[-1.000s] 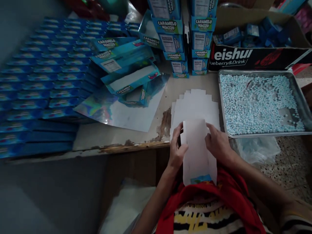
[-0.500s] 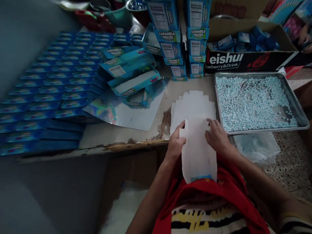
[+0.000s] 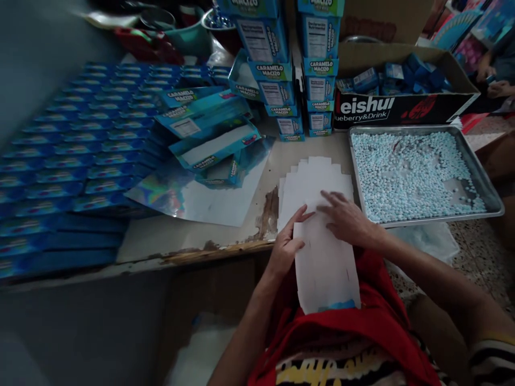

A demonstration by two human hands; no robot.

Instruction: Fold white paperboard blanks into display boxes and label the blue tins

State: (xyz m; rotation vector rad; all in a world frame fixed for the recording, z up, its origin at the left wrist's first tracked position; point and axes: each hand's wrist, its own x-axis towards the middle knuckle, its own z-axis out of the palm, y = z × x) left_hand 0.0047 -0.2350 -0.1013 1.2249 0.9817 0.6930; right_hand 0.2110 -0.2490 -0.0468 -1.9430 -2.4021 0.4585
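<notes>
A white card sheet (image 3: 326, 268) reaches from the table edge down to my lap, with a strip of blue print at its lower end. More white card blanks (image 3: 317, 174) lie stacked on the table just beyond it. At the sheet's upper left edge is my left hand (image 3: 288, 241), its thumb and fingers apart over the card. My right hand (image 3: 340, 214) lies across the upper part of the card with its fingers spread, slightly blurred.
Rows of blue boxes (image 3: 92, 134) fill the left. Loose open blue trays (image 3: 217, 145) lie on a shiny sheet. Labelled boxes (image 3: 273, 69) are stacked behind. A metal tray (image 3: 426, 220) of pale blue candies and a black carton (image 3: 406, 110) stand right; a person's hands show beyond.
My right hand has moved left and inward over the card, its fingers opening out. The fingers of my left hand have stretched across the card's top edge. The view has shifted slightly.
</notes>
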